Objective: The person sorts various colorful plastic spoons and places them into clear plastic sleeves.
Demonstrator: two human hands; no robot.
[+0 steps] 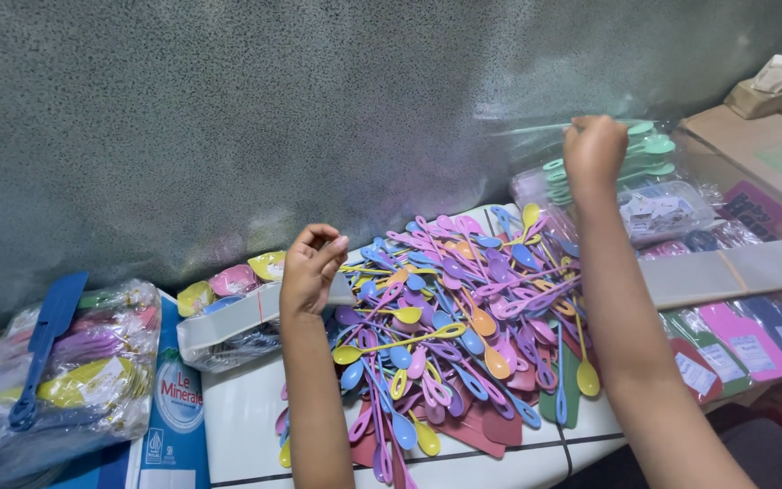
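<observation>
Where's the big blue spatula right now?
In the head view, the blue spatula lies far left, on a clear bag of plastic utensils, beside the blue carton.

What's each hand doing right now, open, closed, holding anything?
Left hand: closed, fingers pinched at the stack of clear bags.
Right hand: closed, gripping a clear plastic sleeve.

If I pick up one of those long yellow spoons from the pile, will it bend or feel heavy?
The yellow spoon looks like thin plastic with a long, skinny handle, so it is probably light and a bit bendy. It lies tangled in the pile of spoons, so lifting it may drag or scatter neighbours.
</observation>
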